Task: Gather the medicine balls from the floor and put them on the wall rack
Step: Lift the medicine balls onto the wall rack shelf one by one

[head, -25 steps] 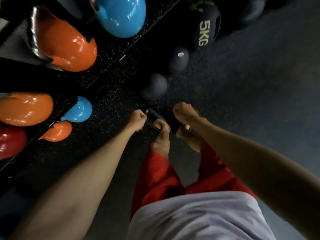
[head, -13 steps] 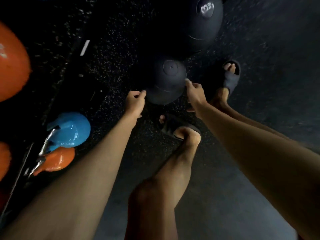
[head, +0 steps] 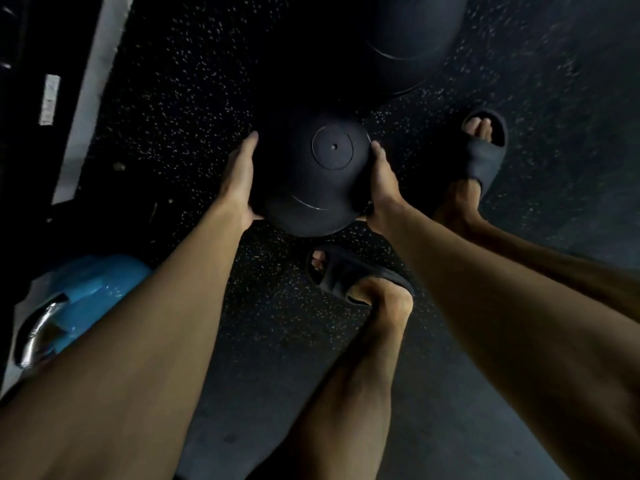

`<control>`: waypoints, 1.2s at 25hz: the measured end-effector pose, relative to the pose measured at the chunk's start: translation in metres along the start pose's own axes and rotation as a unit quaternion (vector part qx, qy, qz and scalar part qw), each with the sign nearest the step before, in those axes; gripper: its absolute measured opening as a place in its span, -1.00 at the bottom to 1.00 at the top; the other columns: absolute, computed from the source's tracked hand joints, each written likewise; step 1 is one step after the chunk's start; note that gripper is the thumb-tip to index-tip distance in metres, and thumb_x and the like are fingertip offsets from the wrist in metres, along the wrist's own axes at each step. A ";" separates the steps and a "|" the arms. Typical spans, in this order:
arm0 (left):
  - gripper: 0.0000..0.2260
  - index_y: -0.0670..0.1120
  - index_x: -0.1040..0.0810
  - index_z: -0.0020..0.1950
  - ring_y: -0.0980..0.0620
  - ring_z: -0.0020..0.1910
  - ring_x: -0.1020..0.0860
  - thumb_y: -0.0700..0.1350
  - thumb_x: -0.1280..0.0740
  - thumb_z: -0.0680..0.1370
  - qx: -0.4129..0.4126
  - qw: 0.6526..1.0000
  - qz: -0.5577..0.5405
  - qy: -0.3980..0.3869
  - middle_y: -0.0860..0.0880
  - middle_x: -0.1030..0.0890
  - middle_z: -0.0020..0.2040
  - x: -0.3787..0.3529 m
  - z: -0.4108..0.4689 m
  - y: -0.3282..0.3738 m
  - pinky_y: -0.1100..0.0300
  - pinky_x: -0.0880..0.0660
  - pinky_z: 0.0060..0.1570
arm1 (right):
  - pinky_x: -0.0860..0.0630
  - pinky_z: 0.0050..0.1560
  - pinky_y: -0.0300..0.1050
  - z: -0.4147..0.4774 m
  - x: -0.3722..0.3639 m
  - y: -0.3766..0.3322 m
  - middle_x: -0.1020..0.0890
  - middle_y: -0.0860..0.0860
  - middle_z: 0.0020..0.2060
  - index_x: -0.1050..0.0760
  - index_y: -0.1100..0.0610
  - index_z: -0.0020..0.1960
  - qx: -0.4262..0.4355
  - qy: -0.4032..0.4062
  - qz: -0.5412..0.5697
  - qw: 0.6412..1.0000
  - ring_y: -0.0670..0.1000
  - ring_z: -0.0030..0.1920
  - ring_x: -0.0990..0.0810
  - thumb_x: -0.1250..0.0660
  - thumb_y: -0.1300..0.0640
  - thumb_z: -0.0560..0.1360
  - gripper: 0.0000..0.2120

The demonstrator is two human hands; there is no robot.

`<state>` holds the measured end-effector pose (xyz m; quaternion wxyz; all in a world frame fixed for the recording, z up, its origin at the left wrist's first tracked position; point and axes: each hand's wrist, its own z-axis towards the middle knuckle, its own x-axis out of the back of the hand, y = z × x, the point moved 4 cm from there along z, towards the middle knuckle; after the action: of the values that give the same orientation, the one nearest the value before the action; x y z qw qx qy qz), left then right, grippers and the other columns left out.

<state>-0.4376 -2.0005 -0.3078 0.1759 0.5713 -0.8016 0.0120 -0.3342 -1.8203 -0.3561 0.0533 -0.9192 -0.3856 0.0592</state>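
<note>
Hands grip small black ball [head: 311, 188]: your left hand [head: 239, 178] cups its left side, your right hand [head: 381, 183] cups its right side. Bigger black ball [head: 412, 39] just past it. Blue kettlebell [head: 90, 299] well left of it. Your black sandal [head: 343, 271] just behind it.

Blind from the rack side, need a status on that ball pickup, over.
Left hand and right hand clasping opposite sides of the small black ball. Lifted or not, cannot tell. Bigger ball just beyond it, one sandal close by; neither blocking.

The small black medicine ball [head: 311, 174], circular patch up, is just beside a larger black ball [head: 408, 39]
</note>
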 end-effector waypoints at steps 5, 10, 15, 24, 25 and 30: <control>-0.47 0.30 -0.22 0.52 -0.20 0.44 -0.31 0.28 -0.25 0.56 -0.012 0.999 0.035 -0.033 0.01 -0.23 0.56 0.010 -0.028 -0.008 -0.34 -0.40 0.27 | -0.52 0.16 0.22 -0.035 0.018 0.002 -0.50 -0.01 0.30 -0.30 -0.15 0.44 0.018 0.038 -0.081 0.996 0.08 0.16 -0.53 -0.18 -0.26 0.56 -0.51; -0.31 0.31 -0.17 0.53 -0.26 0.47 -0.27 0.46 -0.22 0.45 -0.015 0.996 0.085 -0.031 0.01 -0.19 0.58 -0.005 -0.034 -0.004 -0.44 -0.31 0.29 | -0.53 0.10 0.34 -0.019 0.025 -0.003 -0.52 0.00 0.31 -0.33 -0.14 0.43 -0.015 0.042 -0.072 0.996 0.18 0.18 -0.56 -0.15 -0.40 0.48 -0.40; 0.00 0.32 -0.24 0.50 -0.20 0.50 -0.28 0.65 -0.30 0.11 0.007 0.998 0.047 -0.050 0.04 -0.28 0.56 -0.017 0.006 -0.008 -0.56 -0.19 0.25 | -0.55 0.18 0.23 0.019 0.028 0.006 -0.64 0.01 0.22 -0.49 -0.07 0.37 -0.037 -0.021 -0.009 0.999 0.15 0.19 -0.62 -0.17 -0.51 0.43 -0.29; -0.32 0.39 -0.49 0.18 -0.08 0.27 -0.50 0.56 -0.39 0.11 -0.001 0.998 0.048 -0.040 0.11 -0.53 0.31 -0.014 -0.019 -0.015 -0.29 -0.43 0.20 | -0.60 0.18 0.17 -0.013 0.046 0.022 -0.71 -0.05 0.08 -0.60 -0.07 0.20 0.034 0.071 0.019 0.997 0.07 0.09 -0.69 -0.32 -0.38 0.34 -0.44; -0.35 0.39 -0.50 0.16 -0.08 0.26 -0.50 0.55 -0.38 0.12 0.000 0.998 0.048 -0.046 0.12 -0.54 0.30 -0.015 -0.036 -0.016 -0.28 -0.43 0.20 | -0.59 0.20 0.16 -0.031 0.054 0.024 -0.70 -0.05 0.08 -0.59 -0.07 0.20 0.035 0.084 0.023 0.996 0.06 0.10 -0.68 -0.33 -0.38 0.34 -0.43; -0.39 0.42 -0.51 0.13 -0.06 0.28 -0.49 0.56 -0.37 0.13 -0.011 0.997 0.036 -0.064 0.14 -0.53 0.31 -0.009 -0.165 -0.016 -0.26 -0.42 0.25 | -0.54 0.27 0.14 -0.170 0.085 0.013 -0.65 -0.02 0.18 -0.54 -0.03 0.28 0.044 0.090 0.024 0.995 0.03 0.18 -0.62 -0.31 -0.38 0.33 -0.36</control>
<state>-0.3760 -1.9620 -0.1588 0.1300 0.5401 -0.8311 -0.0269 -0.2401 -1.7776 -0.1963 0.1265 -0.9267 -0.3537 -0.0056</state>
